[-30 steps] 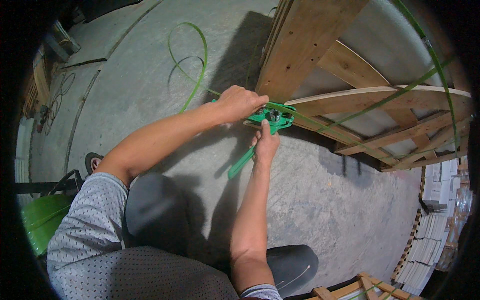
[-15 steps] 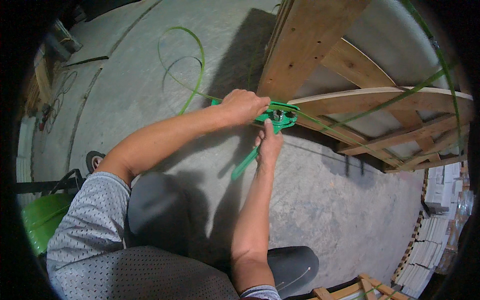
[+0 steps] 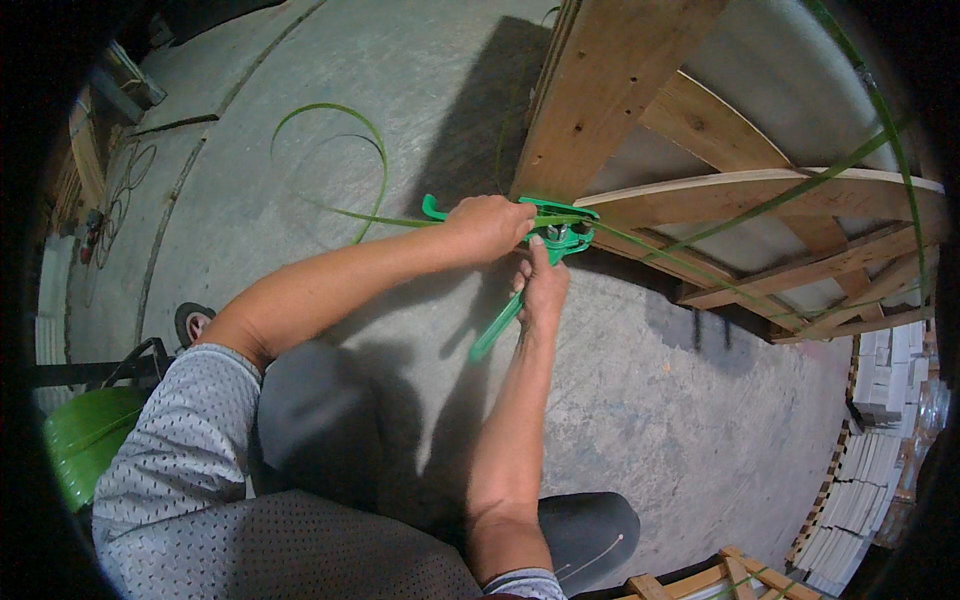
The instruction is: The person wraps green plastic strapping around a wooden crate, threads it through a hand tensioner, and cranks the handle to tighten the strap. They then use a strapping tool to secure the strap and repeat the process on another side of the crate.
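**Green strapping tool (image 3: 566, 240) gripped beside wooden crate (image 3: 620, 100)**

Nearest: L knee (image 3: 315, 400) & R knee (image 3: 590, 525), w/ R forearm (image 3: 510, 440) btwn them. Beyond, R hand (image 3: 543, 288) is wrapped round the tool's handle (image 3: 495, 330), thumb up nr the metal part. Just left & slightly farther, L hand (image 3: 488, 230) is clenched over the tool's body, w/ green strap (image 3: 400, 221) passing under it; can't tell if strap itself is pinched.

Tip: prob. best to keep strap flat & in line w/ tool, steady the body w/ L hand, work handle in full, even strokes, fingertips clear of the metal part.

Tool's long axis runs approx L–R: hook end (image 3: 432, 208) left, head right twd crate; handle slants near-left. Tool is nr crate's near-left edge.

Farther, strap runs right along crate; on the left, it loops over concrete floor (image 3: 680, 430).
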`<state>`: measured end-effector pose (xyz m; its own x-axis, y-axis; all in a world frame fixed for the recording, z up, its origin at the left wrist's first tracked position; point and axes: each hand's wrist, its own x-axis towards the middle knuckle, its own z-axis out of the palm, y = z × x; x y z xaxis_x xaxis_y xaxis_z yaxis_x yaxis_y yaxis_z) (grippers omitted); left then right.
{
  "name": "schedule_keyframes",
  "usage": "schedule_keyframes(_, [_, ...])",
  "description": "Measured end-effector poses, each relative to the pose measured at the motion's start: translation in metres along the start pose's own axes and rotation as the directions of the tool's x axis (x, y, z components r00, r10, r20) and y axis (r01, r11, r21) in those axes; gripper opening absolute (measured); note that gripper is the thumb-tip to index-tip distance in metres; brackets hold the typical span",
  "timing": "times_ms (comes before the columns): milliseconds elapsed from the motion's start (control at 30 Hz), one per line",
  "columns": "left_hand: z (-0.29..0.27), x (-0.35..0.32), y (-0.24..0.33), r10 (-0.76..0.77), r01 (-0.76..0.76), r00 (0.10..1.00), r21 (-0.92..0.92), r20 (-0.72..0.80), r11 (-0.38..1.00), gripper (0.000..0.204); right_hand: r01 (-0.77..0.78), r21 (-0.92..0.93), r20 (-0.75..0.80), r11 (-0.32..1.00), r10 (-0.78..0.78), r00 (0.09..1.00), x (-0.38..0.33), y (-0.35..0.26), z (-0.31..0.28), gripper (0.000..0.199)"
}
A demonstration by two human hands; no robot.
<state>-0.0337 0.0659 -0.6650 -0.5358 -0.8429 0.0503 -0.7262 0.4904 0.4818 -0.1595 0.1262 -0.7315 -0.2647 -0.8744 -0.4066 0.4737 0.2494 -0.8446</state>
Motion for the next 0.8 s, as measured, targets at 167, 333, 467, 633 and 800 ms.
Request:
schedule_keyframes(167, [0.010,-0.009,-0.004,0.011,-0.010,1.000,0.085,-0.007,0.996,0.020,-0.053,0.001,0.019,0.999,0.053,0.998,0.000,-0.001,-0.002,0.020])
schedule_keyframes(333, [0.016,-0.025,-0.022,0.065,-0.073,0.996,0.128,0.069,0.989,0.017,-0.127,0.119,0.016,0.985,0.126,0.992,-0.004,-0.008,-0.005,0.023])
schedule_keyframes(467, [0.015,-0.032,-0.041,0.145,-0.147,0.989,0.136,0.028,0.980,0.015,-0.153,0.125,0.001,0.980,0.154,0.988,-0.004,-0.013,-0.010,0.026])
schedule_keyframes(633, [0.021,-0.024,-0.054,0.175,-0.172,0.985,0.167,-0.003,0.971,0.014,-0.169,0.152,0.046,0.974,0.164,0.985,0.001,-0.005,-0.009,0.029])
schedule_keyframes(800, [0.017,-0.028,-0.054,0.249,-0.221,0.967,0.325,-0.046,0.919,0.011,-0.111,0.200,0.035,0.974,0.106,0.994,-0.001,0.002,-0.002,0.024])
